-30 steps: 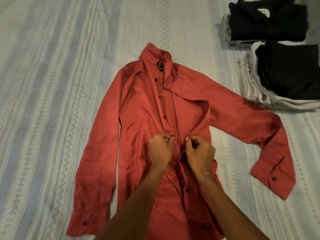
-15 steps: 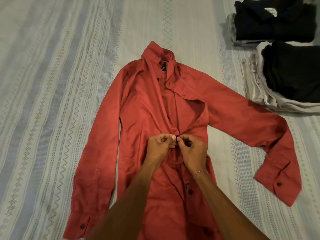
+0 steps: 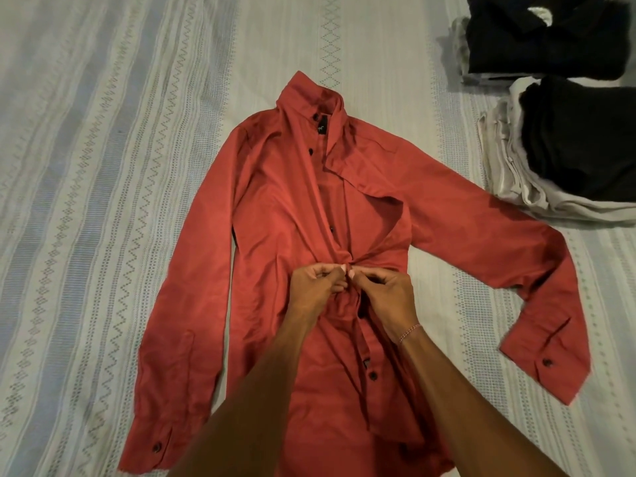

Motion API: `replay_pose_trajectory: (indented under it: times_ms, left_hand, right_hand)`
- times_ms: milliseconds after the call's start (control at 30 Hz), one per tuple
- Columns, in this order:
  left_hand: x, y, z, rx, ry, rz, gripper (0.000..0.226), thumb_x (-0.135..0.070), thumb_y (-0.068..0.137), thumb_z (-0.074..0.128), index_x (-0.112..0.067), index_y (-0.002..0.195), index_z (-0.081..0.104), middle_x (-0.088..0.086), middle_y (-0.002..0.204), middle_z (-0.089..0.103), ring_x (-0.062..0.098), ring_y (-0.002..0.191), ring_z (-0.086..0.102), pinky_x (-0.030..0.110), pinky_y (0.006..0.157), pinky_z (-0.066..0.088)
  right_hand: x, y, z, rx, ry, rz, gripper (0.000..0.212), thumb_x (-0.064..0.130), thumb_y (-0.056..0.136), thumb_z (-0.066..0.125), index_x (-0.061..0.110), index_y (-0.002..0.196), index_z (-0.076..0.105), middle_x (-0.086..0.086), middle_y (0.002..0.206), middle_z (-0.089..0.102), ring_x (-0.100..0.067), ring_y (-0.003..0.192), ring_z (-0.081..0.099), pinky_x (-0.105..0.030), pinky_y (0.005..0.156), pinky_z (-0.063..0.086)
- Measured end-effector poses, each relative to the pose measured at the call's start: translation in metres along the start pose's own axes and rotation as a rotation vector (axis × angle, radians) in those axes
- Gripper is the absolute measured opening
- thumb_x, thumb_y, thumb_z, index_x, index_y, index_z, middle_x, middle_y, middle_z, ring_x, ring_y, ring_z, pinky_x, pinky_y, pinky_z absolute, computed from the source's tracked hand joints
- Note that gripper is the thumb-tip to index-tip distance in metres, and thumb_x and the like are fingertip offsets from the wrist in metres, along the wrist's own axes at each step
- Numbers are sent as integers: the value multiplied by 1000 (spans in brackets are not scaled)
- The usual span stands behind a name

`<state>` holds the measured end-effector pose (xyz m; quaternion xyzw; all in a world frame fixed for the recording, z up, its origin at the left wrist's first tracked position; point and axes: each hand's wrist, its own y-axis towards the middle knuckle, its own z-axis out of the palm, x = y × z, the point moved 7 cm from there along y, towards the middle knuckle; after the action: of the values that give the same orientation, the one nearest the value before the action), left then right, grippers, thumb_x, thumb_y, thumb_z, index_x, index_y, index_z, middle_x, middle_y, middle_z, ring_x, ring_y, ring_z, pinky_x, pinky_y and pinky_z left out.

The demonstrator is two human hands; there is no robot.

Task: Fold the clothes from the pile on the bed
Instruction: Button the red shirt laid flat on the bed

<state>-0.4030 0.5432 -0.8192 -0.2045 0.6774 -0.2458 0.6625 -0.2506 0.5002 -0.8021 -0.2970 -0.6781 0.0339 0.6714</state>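
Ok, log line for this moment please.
step: buttoning | red shirt: flat on bed, front partly open | left hand: pinching placket | right hand: pinching placket | folded stacks: far right

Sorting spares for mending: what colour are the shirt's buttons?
Dark, black-looking, on the red shirt; clearest in the head view at the right cuff.

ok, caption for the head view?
Both hands, left and right, pinch the red shirt front together mid-placket on the bed.
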Motion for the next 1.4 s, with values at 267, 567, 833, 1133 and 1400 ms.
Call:
replay_pose_trajectory:
  times_ms: [267,567,833,1133,1400]
  left_hand:
    - [-2,-2,0,11,-18,-9,11,-19,84,81,-7,83,78,6,76,76,11,70,71,20,68,58]
    - [2,5,1,58,40,-18,13,-18,94,70,-7,87,74,4,71,73,7,66,70,17,64,56]
    - [1,-1,0,114,105,-7,10,-4,95,65,-5,87,69,-2,67,71,5,61,67,16,62,55]
    - [26,-48,-15,-7,346,80,28,-20,83,81,-7,78,57,6,53,66,25,43,64,31,44,51]
    - [11,-81,-28,-189,640,179,25,-37,78,70,-17,70,56,-2,48,60,15,50,64,35,59,54]
  right_hand:
    - [-3,0,6,-77,-77,-38,6,13,85,80,18,88,80,5,79,77,-7,76,73,-18,71,56]
    - [-7,-1,2,1,-36,-22,15,19,88,77,16,102,80,9,94,78,-4,94,72,-15,84,54]
    - [-2,-2,3,43,-254,-170,15,19,98,64,22,103,78,15,94,76,1,93,69,-15,85,52]
    - [-13,-63,-1,-11,-508,-263,53,26,98,63,39,147,47,6,54,59,-11,54,58,-11,54,40]
    - [-12,-81,-16,-35,-711,-130,40,48,97,57,48,136,55,1,66,66,-17,70,66,-31,64,50]
